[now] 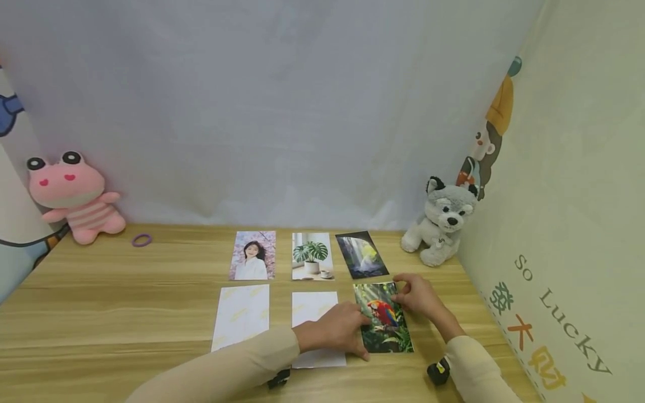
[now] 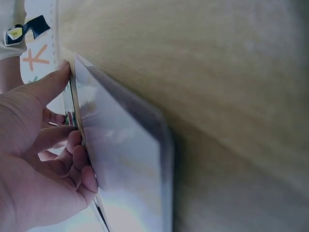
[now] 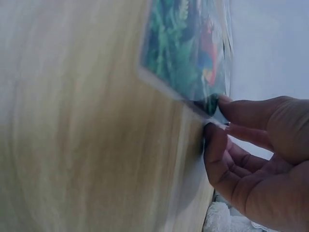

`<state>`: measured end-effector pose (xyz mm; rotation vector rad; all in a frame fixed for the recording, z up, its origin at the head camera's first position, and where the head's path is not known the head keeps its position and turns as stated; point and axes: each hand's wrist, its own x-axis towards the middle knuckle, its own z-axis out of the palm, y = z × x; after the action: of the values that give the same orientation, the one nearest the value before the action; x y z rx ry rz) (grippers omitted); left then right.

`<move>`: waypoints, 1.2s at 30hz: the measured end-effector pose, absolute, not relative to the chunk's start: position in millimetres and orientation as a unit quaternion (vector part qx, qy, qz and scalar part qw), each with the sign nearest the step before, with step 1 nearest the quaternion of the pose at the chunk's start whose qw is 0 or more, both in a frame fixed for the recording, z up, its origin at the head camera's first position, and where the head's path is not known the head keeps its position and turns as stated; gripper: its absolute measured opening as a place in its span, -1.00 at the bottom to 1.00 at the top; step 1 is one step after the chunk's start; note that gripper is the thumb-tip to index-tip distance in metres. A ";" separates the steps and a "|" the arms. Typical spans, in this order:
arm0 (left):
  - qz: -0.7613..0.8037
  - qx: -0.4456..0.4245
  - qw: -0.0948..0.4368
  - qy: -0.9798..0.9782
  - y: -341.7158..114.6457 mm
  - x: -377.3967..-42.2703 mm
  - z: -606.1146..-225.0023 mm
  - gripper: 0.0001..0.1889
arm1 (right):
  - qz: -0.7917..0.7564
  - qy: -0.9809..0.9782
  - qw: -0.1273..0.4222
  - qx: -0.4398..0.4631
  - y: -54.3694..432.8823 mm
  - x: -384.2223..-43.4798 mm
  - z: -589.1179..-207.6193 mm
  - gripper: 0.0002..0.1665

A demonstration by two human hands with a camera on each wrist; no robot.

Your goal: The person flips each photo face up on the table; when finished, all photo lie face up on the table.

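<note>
A photo card of a red parrot lies at the right of the near row. My right hand pinches its right edge near the upper corner, thumb on the picture; the right wrist view shows the card bent a little there. My left hand rests at the card's left edge, thumb and fingers spread apart along it. Beneath that hand is a white face-down card, partly hidden. Another white face-down card lies further left, its lower part behind the left sleeve.
Behind them lie a portrait photo, a potted-plant photo and a tilted waterfall photo. A pink plush toy and purple ring are at left on the wooden table. A grey plush dog sits at right.
</note>
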<state>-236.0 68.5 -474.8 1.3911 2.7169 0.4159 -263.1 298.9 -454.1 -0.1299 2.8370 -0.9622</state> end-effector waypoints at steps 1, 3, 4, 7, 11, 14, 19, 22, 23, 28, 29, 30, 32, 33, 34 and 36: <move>0.136 0.450 0.031 0.882 68.3 -236.2 -475.0 -0.36 | -0.312 0.947 0.070 -0.042 298.2 -263.0 -453.4 -0.42; 0.136 0.449 0.032 0.882 68.1 -236.7 -475.7 -0.35 | -0.295 0.952 0.064 -0.043 297.2 -263.3 -452.7 -0.38; 0.135 0.448 0.032 0.883 68.1 -237.0 -476.1 -0.35 | -0.290 0.954 0.062 -0.044 296.7 -263.5 -452.4 -0.36; 0.134 0.445 0.034 0.885 68.1 -237.3 -477.4 -0.34 | -0.286 0.955 0.059 -0.045 295.9 -264.2 -452.7 -0.32; 0.133 0.446 0.034 0.884 69.1 -237.8 -480.7 -0.34 | -0.286 0.956 0.050 -0.046 295.5 -264.0 -453.0 -0.33; 0.140 0.451 0.033 0.881 68.7 -237.5 -481.4 -0.30 | -0.284 0.957 0.040 -0.044 295.3 -263.2 -452.2 -0.36; 0.167 0.466 0.026 0.869 60.0 -238.1 -474.6 -0.26 | -0.288 0.957 0.022 -0.035 293.5 -262.4 -447.7 -0.41; 0.187 0.466 0.026 0.864 47.6 -240.1 -466.3 -0.28 | -0.295 0.954 0.016 -0.040 290.7 -263.7 -444.2 -0.41; 0.191 0.464 0.030 0.864 42.4 -240.8 -463.7 -0.28 | -0.300 0.953 0.015 -0.045 289.4 -264.7 -443.4 -0.42; 0.194 0.454 0.049 0.868 14.2 -242.8 -457.2 -0.27 | -0.316 0.945 0.018 -0.082 278.9 -269.3 -439.0 -0.44; 0.194 0.453 0.050 0.869 8.5 -242.8 -456.4 -0.27 | -0.319 0.943 0.019 -0.090 275.7 -270.0 -437.9 -0.45; 0.196 0.451 0.051 0.869 2.8 -242.5 -455.8 -0.27 | -0.323 0.941 0.021 -0.099 272.0 -270.5 -436.6 -0.45; 0.195 0.445 0.058 0.872 -8.5 -241.7 -455.1 -0.26 | -0.329 0.937 0.025 -0.117 264.2 -271.7 -434.9 -0.47; 0.195 0.441 0.064 0.874 -13.9 -241.1 -454.5 -0.26 | -0.331 0.935 0.030 -0.126 260.2 -271.9 -433.9 -0.46; 0.192 0.438 0.070 0.876 -19.0 -240.6 -454.8 -0.26 | -0.334 0.932 0.037 -0.133 255.7 -272.0 -433.1 -0.47; 0.188 0.431 0.085 0.878 -28.6 -238.3 -454.7 -0.26 | -0.336 0.928 0.054 -0.151 247.9 -272.5 -433.0 -0.46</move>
<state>-238.3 -28.6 -454.7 1.2855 2.6201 0.5607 -272.5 247.9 -433.0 -0.4572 2.8191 -1.0200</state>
